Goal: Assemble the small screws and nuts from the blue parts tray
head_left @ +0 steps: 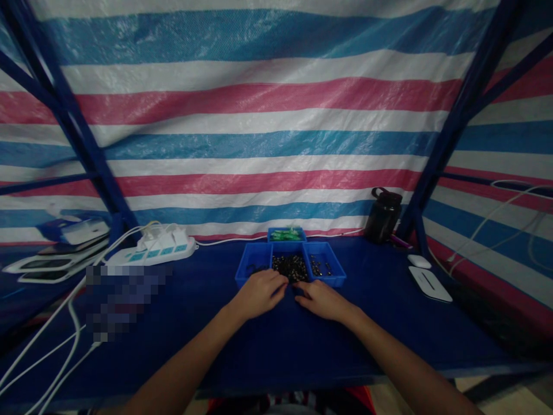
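Observation:
My left hand (261, 293) is at the front edge of the middle blue bin (273, 259), its fingers curled and pressed together. Whatever they hold is too small to make out. Small dark and brassy metal parts (294, 267) fill that bin. Just to the right, my right hand (324, 301) rests low by the bin's front wall, thumb and index finger apart. Its fingertips are close to those of my left hand. Several dark pieces (254, 268) lie in the left blue bin (248, 253), partly behind my left hand. The right blue bin (334, 262) holds a few small metal parts (320, 267).
Behind the bins stands a small blue tray (270, 236) of green pieces (286, 234). A power strip (159, 251) with white cables is at the left, beside stacked devices (64, 256). A dark bottle (382, 216) and a white box (430, 283) stand at the right.

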A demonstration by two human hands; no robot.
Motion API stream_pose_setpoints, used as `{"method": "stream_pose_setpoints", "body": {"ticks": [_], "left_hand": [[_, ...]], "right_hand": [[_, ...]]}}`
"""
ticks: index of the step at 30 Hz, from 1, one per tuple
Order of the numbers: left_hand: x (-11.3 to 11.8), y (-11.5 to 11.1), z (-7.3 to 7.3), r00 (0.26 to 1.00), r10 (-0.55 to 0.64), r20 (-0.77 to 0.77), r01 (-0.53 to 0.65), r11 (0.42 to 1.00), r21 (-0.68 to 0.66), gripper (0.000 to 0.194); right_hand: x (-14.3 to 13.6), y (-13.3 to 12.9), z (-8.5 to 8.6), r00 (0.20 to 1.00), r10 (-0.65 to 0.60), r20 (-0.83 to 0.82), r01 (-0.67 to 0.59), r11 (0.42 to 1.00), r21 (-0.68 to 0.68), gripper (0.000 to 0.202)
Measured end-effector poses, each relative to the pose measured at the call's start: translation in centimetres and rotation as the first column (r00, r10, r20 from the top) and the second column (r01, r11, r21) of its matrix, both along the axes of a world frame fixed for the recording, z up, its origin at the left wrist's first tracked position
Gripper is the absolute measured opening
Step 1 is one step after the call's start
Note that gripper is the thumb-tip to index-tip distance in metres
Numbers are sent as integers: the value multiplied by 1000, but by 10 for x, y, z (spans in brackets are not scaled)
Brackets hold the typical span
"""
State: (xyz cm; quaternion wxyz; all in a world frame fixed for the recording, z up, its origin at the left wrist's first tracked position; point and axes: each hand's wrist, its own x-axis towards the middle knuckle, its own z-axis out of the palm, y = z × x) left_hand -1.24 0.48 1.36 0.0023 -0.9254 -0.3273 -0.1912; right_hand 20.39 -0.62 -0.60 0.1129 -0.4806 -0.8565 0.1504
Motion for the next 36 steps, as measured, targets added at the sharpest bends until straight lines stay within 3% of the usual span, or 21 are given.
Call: {"method": "stream_pose_setpoints", "body": {"ticks": [3,8,13,21,36], "left_hand": [[10,-10,-7,989,-95,-116,80,989,-122,19],[10,-9,-11,987,-23,-158,-7,982,-188,14],[7,-4,-10,988,37,-151,-73,969,-236,15],[7,-3,-13,989,66,-136,-100,961,-258,20],[7,-2,-14,981,93,-170,-135,956,-259,22]], "right_hand": [[1,0,-1,1000,-13,-8,13,1000,21,50],[1,1,-2,1000,-6,-3,6,1000,1,41],[1,1,-2,1000,-22,-16,22,1000,12,48],[1,1,-2,999,-4,-32,4,1000,-2,28],[3,1,0,997,52,-56,-51,999,4,21]]}}
